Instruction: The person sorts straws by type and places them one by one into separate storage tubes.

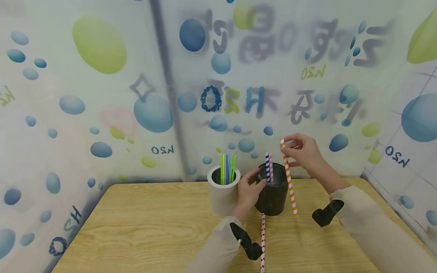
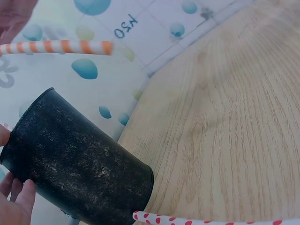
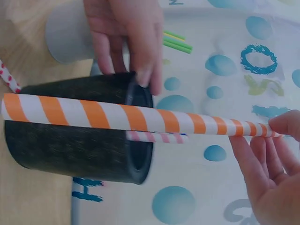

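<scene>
My right hand (image 1: 303, 152) pinches an orange-and-white striped paper straw (image 1: 291, 185) near its top end. The straw hangs nearly upright just right of a black cup (image 1: 274, 201), its lower end outside the cup. With fingers and thumb at the rim, my left hand (image 1: 250, 191) holds the black cup from its left side. Inside that cup stand a blue-and-white striped straw (image 1: 267, 166) and a pink-and-white one (image 3: 157, 137). In the right wrist view the orange straw crosses in front of the cup, and the right thumb and fingertips (image 3: 281, 123) grip its far end.
A white cup (image 1: 222, 198) with several green, yellow and blue straws (image 1: 228, 170) stands left of the black cup. A red-dotted white straw (image 1: 262, 254) lies on the wooden table (image 1: 154, 232) in front of it. A patterned wall (image 1: 92, 146) rises behind the table.
</scene>
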Motion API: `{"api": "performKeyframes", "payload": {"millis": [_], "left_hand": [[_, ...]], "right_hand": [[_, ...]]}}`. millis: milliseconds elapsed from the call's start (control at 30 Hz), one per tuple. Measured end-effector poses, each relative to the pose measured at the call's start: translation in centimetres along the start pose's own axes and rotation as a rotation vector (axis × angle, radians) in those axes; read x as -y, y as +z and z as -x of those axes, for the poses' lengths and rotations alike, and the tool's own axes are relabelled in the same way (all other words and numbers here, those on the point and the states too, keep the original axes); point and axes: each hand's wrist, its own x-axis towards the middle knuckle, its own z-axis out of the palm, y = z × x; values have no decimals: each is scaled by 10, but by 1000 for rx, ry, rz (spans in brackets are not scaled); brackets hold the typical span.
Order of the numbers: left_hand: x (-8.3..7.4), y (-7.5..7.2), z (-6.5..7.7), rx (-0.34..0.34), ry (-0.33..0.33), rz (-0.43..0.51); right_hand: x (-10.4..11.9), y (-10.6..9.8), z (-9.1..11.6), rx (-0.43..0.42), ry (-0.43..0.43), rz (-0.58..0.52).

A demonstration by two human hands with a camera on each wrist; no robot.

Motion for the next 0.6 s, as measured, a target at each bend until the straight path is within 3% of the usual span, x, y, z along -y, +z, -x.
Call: {"api": "performKeyframes", "payload": {"millis": [400,600], "left_hand": [[0,0,0,-10,-2,-20],[1,1,-1,-6,-22,-16]], "right_hand": [[34,-6,-36,-111,-80,2],[39,-1,-50,-158,-106,8]]}}
